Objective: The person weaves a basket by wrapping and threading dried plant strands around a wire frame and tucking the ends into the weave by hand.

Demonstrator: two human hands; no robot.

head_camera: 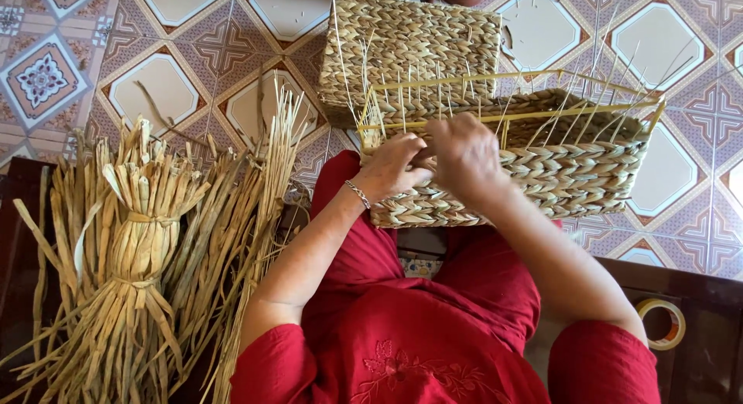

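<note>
Now, seated, half-woven basket (573, 168) across my knees, resting against the red cloth of my clothes (402, 334). Its near wall is braided straw; a yellow wire frame (511, 114) stands bare above the weave, thin pale stakes poking up past it.

My left hand (391, 166) sits at the basket's upper left edge, fingers curled in tight, pinching what looks like a strand at the rim; the strand itself is mostly hidden between my hands. A silver bracelet (357, 193) is on that wrist. My right hand (464, 158) is just beside it, touching it, back of the hand toward me, fingers folded down over the top of the weave. I cannot tell exactly what they grip.

Behind this basket, on the patterned tile floor (162, 87), stands a finished woven basket (410, 48), touching the one in my lap or nearly so.

To my left lies a bundle of dried straw (139, 249), tied at the middle, loose stalks fanned beside it. At lower right, a roll of tape (662, 323) on a dark surface.
</note>
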